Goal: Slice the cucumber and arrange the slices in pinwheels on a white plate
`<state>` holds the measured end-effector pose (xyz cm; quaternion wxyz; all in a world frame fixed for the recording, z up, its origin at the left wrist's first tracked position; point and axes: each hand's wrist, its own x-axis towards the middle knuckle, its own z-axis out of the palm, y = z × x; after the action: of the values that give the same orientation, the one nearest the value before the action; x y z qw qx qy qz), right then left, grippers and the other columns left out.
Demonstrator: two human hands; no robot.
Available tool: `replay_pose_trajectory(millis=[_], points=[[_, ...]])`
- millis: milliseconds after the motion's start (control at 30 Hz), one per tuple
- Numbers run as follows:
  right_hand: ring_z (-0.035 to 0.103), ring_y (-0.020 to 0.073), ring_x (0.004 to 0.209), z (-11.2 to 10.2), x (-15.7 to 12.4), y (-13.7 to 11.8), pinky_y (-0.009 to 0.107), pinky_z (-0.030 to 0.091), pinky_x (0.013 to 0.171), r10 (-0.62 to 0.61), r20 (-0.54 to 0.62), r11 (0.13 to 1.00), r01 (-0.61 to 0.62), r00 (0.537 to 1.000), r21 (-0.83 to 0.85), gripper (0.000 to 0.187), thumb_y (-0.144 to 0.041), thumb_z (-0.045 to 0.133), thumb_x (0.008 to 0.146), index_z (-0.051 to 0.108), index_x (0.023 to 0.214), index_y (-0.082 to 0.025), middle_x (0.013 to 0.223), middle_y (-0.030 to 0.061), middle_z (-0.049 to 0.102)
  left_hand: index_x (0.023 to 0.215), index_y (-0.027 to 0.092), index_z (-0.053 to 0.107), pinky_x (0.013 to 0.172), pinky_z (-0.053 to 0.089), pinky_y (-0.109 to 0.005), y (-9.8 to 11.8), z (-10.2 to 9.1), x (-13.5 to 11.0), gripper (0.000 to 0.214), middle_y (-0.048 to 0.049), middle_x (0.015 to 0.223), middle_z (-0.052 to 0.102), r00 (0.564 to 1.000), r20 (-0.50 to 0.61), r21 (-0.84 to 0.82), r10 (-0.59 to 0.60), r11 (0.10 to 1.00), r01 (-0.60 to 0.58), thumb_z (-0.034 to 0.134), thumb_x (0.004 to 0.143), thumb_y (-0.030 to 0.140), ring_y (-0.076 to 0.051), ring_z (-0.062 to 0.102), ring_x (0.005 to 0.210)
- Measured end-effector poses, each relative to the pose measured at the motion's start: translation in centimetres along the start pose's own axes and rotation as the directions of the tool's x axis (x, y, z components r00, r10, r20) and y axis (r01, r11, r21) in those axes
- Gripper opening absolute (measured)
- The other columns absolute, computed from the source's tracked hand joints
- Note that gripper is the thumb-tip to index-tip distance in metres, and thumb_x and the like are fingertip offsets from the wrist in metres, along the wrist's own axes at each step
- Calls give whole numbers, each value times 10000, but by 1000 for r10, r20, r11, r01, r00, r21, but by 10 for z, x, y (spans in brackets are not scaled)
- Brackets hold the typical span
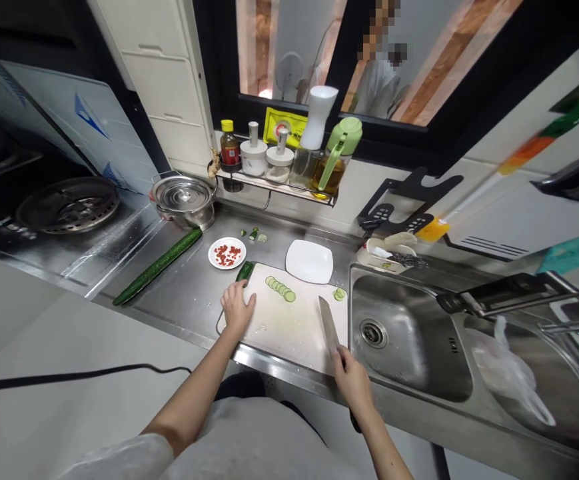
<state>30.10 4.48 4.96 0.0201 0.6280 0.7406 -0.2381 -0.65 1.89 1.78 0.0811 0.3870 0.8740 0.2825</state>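
Note:
My left hand (237, 308) rests on the left edge of a white cutting board (289, 327), fingers curled, right below a short piece of cucumber (244, 271). A row of cucumber slices (280, 289) lies on the board's far part. My right hand (352, 379) grips the handle of a kitchen knife (328, 325), whose blade lies across the board's right side, tip pointing away. A few more slices (339, 294) sit at the board's right corner.
A whole long cucumber (158, 266) lies on the steel counter at left, near a lidded pot (184, 199). A small plate of red bits (226, 253), an empty white square plate (310, 261), a condiment rack (279, 180) and a sink (409, 340) surround the board.

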Motion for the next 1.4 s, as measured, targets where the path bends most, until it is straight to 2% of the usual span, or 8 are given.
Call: replay_pose_trajectory(millis=[67,133,300,633,833,1100,1267,1400], points=[[663,218,875,-1,3,1,243,399,664,-17,8,1000,17,1000,9,468,-426,265,952,623,1142,-193,922,90,721,1223,253,535,1006,304,-401,15,4,-17,366,-92,1223,550,982,124,18,143,989,-147,495,874,353,-262,457,1157],[663,220,875,-5,5,0,247,399,675,-19,18,1000,19,1000,-3,467,-416,264,952,614,1158,-186,928,92,721,1195,264,564,998,298,-398,30,10,-27,336,-83,1201,559,949,231,18,214,975,-224,487,881,355,-255,462,1134],[656,223,923,-15,8,-5,255,400,718,-6,50,999,9,999,-48,466,-376,275,956,562,1247,-154,1001,111,713,1194,252,566,959,316,-381,53,30,-26,332,-78,1165,576,923,341,0,178,982,-190,473,891,351,-243,477,1098],[654,212,931,-19,11,3,247,392,711,-24,83,997,29,996,-65,429,-369,287,972,546,1252,-173,1008,91,710,1157,288,611,921,321,-393,82,52,-1,304,-85,1125,555,867,411,41,280,945,-325,424,919,315,-245,475,1093],[645,214,975,-21,14,7,253,401,759,6,85,997,1,996,-79,426,-357,319,961,549,1271,-175,1065,104,702,1256,268,545,921,317,-407,83,55,1,371,-103,1156,526,866,416,82,277,937,-340,446,899,289,-261,455,1101],[657,215,939,-16,16,12,252,404,724,-24,92,997,30,995,-71,439,-378,304,967,549,1270,-175,1019,99,713,1062,250,632,898,315,-403,81,55,8,245,-85,1098,560,850,402,75,340,913,-401,465,884,279,-249,478,1052],[655,214,946,-14,17,13,250,396,720,-30,95,997,37,995,-71,452,-398,291,972,541,1277,-177,1011,95,715,920,226,629,890,311,-391,85,55,8,167,-72,1001,626,865,399,49,306,934,-353,467,879,216,-232,513,1015],[650,220,954,-15,17,11,254,384,715,-24,106,996,33,994,-79,455,-386,281,977,527,1289,-164,1030,108,708,891,235,619,843,345,-349,86,48,10,126,-32,965,668,897,393,-26,203,977,-210,494,870,228,-203,564,956]])
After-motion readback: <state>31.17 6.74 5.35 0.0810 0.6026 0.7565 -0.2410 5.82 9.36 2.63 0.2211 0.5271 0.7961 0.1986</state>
